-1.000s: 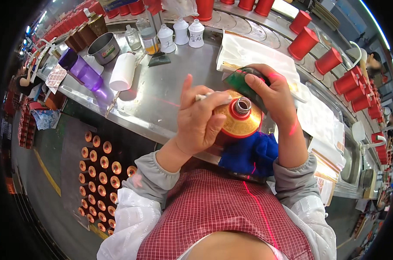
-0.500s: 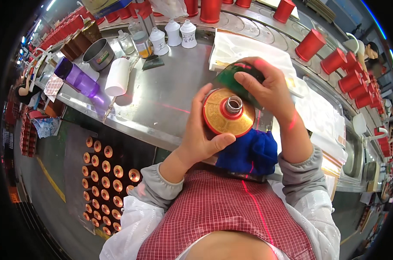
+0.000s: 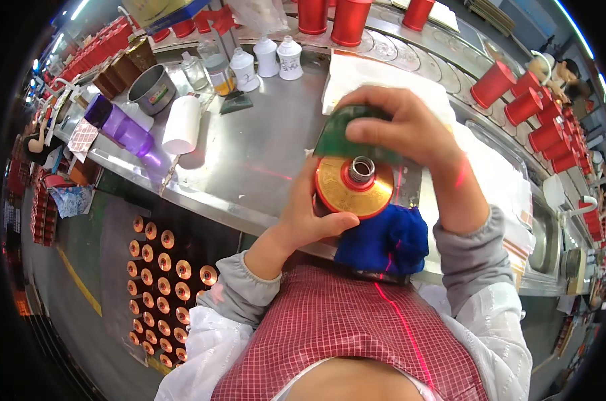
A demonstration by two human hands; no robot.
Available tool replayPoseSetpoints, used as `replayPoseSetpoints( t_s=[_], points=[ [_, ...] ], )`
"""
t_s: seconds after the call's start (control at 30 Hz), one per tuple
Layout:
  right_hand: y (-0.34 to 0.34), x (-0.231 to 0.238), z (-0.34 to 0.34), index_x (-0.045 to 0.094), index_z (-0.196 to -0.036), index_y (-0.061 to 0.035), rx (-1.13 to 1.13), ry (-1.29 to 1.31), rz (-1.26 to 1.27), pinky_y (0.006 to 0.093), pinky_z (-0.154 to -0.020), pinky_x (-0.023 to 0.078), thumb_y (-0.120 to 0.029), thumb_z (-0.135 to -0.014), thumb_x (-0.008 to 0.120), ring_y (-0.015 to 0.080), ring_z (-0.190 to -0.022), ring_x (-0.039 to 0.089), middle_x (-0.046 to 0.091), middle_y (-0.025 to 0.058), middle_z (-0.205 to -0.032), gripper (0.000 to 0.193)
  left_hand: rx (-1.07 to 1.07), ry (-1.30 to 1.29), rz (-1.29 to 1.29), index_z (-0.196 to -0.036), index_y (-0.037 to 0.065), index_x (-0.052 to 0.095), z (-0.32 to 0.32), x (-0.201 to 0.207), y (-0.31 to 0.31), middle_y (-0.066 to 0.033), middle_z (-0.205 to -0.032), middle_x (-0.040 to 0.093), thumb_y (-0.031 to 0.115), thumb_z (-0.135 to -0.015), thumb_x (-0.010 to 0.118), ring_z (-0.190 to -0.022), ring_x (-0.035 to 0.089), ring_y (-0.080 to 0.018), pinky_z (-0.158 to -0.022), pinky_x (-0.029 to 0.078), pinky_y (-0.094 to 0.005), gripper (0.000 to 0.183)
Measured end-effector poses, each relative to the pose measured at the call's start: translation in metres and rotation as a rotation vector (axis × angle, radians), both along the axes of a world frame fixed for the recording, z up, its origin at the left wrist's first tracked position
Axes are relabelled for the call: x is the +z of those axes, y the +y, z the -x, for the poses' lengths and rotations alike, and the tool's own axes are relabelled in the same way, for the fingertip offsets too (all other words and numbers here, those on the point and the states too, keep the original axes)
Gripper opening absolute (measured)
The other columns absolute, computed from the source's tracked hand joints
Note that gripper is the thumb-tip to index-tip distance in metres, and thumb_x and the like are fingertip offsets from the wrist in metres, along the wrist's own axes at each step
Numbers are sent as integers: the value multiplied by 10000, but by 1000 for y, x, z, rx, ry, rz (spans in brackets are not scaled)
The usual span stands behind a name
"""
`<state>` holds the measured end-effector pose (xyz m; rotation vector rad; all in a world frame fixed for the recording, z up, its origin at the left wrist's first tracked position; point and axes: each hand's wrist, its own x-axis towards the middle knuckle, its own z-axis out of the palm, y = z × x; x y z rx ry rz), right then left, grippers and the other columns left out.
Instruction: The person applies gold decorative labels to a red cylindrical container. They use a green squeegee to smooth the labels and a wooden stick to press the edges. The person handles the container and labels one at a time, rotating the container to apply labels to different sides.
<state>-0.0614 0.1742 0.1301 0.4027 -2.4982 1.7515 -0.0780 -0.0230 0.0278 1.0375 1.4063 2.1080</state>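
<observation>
My left hand (image 3: pixel 303 217) is closed around the side of a red bottle with a gold patterned shoulder (image 3: pixel 339 190). The bottle's open threaded neck (image 3: pixel 361 170) faces up toward me. My right hand (image 3: pixel 403 127) pinches a flat, dark green, translucent piece (image 3: pixel 335 137), thumb on its near face. That piece stands across the far side of the bottle's shoulder, behind the neck; whether it touches the metal, I cannot tell. Just below the bottle lies a bunched blue cloth (image 3: pixel 386 240) at the bench edge.
White bottles (image 3: pixel 266 57), a white cylinder (image 3: pixel 181 125), a steel pot (image 3: pixel 152 89) and a purple drinking bottle (image 3: pixel 119 125) stand on the metal bench (image 3: pixel 249 154). Red containers (image 3: pixel 493 85) line the curved conveyor. Gold-topped bottles (image 3: pixel 164 260) stand in rows at lower left.
My right hand has moved left with the green piece, which now spans the bottle's far shoulder. My left hand keeps its hold. Several red containers on the conveyor have shifted.
</observation>
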Motion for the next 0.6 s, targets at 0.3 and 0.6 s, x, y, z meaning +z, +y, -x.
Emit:
replayPoseSetpoints(
  t_s=[0.3, 0.6],
  points=[
    [-19, -25, -97, 635, -947, -52, -311, 695, -529, 358, -693, 470, -57, -701, 774, 260, -788, 605, 660, 103, -894, 283, -100, 254, 103, -1469, 5, 219, 21, -9, -8, -161, -1419, 391, 353, -647, 888, -1332, 392, -278, -1106, 314, -393, 1115],
    [-27, -23, -131, 620, -967, -33, -326, 389, -177, 316, -678, 493, -67, -772, 758, 229, -751, 623, 671, 103, -919, 241, 11, 158, -9, -1493, 3, 116, 6, -34, -8, -178, -1417, 381, 242, -653, 876, -1318, 412, -277, -1108, 322, -407, 1158]
  ],
)
